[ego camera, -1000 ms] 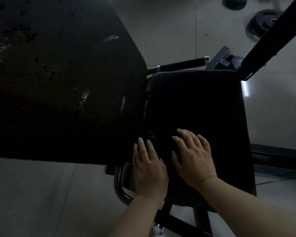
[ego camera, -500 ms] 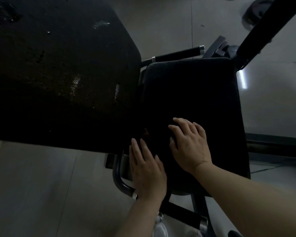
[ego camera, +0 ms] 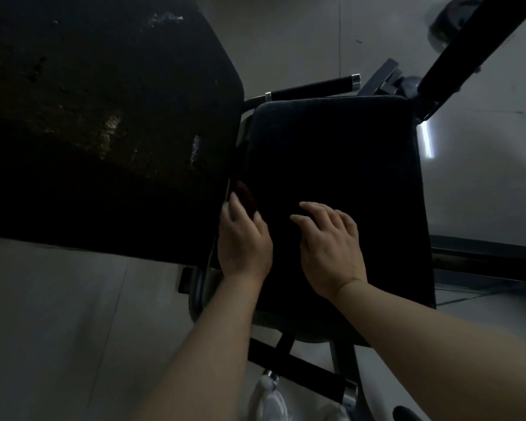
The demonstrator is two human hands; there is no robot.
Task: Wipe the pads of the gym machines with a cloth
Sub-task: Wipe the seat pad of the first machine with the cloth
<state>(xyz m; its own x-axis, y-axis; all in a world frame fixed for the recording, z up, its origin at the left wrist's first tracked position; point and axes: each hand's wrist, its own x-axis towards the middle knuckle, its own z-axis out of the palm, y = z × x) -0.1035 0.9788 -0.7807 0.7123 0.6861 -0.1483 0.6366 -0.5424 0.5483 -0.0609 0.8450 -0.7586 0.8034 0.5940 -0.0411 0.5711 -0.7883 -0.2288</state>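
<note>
Wiping seat pad: cloth lay at pad's L edge, under L hand fingertips, fingers curled on it. R hand spread flat, mid-pad. L nearer cloth; pad's long axis ran away.

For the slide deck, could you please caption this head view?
Both hands, left and right, work a dark cloth across a black seat pad beside a worn back pad.

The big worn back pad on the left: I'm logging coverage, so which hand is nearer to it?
Left. The left hand sits at the back pad edge; the right hand rests mid seat pad.
</note>
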